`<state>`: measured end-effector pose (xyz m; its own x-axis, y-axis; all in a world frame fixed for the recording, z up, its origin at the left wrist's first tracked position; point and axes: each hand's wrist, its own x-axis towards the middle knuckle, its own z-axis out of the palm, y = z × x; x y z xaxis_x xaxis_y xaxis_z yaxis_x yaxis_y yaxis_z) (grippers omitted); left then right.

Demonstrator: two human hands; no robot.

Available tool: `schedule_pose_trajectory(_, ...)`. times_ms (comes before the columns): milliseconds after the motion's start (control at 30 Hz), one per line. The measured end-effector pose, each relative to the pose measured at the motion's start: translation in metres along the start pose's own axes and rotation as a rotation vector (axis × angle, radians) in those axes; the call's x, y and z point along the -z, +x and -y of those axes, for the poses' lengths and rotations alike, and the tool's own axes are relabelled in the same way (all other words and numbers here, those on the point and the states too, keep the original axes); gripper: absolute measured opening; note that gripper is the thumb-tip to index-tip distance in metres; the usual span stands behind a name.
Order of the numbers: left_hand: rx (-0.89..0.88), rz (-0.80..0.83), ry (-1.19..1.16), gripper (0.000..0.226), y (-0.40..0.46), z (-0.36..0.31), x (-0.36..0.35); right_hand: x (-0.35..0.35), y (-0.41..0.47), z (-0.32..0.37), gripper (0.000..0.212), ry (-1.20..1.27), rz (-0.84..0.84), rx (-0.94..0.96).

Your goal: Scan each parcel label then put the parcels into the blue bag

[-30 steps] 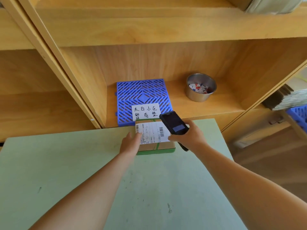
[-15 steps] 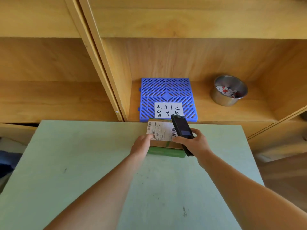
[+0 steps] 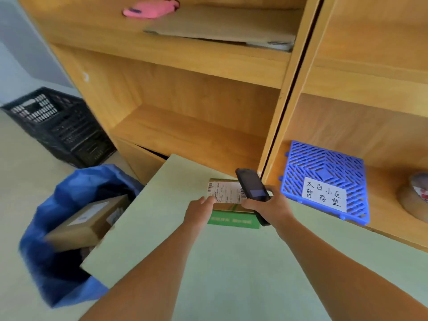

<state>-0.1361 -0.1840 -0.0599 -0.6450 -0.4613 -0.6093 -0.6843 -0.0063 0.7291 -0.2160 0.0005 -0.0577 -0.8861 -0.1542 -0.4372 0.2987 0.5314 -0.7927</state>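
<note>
We find one parcel (image 3: 228, 206), a brown box with a green front edge, lying flat at the far edge of the desk (image 3: 231, 274), its white label (image 3: 225, 193) facing up. The left hand (image 3: 201, 210) rests against the parcel's near left corner, fingers fairly straight with the tips touching the label edge; we see no curled grip around the box. The right hand (image 3: 269, 206) has its grip closed round a dark handheld scanner (image 3: 253, 188), held tilted just above the label's right end. We judge the scanning of this parcel to be in hand; whether the read has registered we cannot tell.

On the floor to the left of the desk stands the blue bag (image 3: 58, 262), mouth open, with at least one boxed parcel (image 3: 89, 222) already lying inside. We therefore judge part of the task done. Outstanding: this parcel's transfer into the bag. No further unscanned parcels are visible on the desk.
</note>
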Motion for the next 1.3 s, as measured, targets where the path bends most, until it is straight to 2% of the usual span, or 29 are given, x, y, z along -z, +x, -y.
schedule_pose_trajectory(100, 0.009, -0.099, -0.004, 0.032, 0.019, 0.006, 0.061, -0.057, 0.000, 0.044, 0.078, -0.084, 0.103, 0.078)
schedule_pose_trajectory(233, 0.012, -0.218, -0.023, 0.033, 0.045, 0.012, 0.142, -0.131, 0.003, 0.093, 0.091, -0.124, 0.170, 0.115)
schedule_pose_trajectory(367, 0.011, -0.222, -0.017, 0.036, 0.073, 0.030, 0.228, -0.212, 0.007, 0.138, 0.095, -0.164, 0.212, 0.104)
schedule_pose_trajectory(467, 0.011, -0.270, -0.049, 0.026, 0.087, 0.050, 0.288, -0.276, 0.013, 0.164, 0.094, -0.173, 0.228, 0.112)
schedule_pose_trajectory(567, 0.063, -0.315, -0.130, 0.030, 0.100, 0.076, 0.338, -0.340, 0.017, 0.186, 0.087, -0.215, 0.273, 0.140)
schedule_pose_trajectory(700, 0.093, -0.370, -0.061, 0.030, 0.119, 0.105, 0.391, -0.414, 0.020, 0.197, 0.078, -0.257, 0.341, 0.151)
schedule_pose_trajectory(900, 0.165, -0.444, -0.115, 0.025, 0.141, 0.154, 0.423, -0.489, 0.030, 0.179, 0.072, -0.303, 0.408, 0.154)
schedule_pose_trajectory(967, 0.185, -0.439, -0.101, 0.032, 0.148, 0.163, 0.423, -0.504, 0.036, 0.172, 0.076, -0.305, 0.415, 0.138)
schedule_pose_trajectory(1033, 0.199, -0.455, 0.009, 0.045, 0.158, 0.172, 0.423, -0.515, 0.042, 0.166, 0.083, -0.308, 0.419, 0.117)
schedule_pose_trajectory(1133, 0.319, -0.533, 0.043, 0.069, 0.164, 0.178, 0.423, -0.523, 0.044, 0.162, 0.089, -0.397, 0.409, 0.131)
schedule_pose_trajectory(1300, 0.288, -0.527, 0.159, 0.072, 0.167, 0.182, 0.425, -0.514, 0.042, 0.160, 0.093, -0.489, 0.344, 0.146)
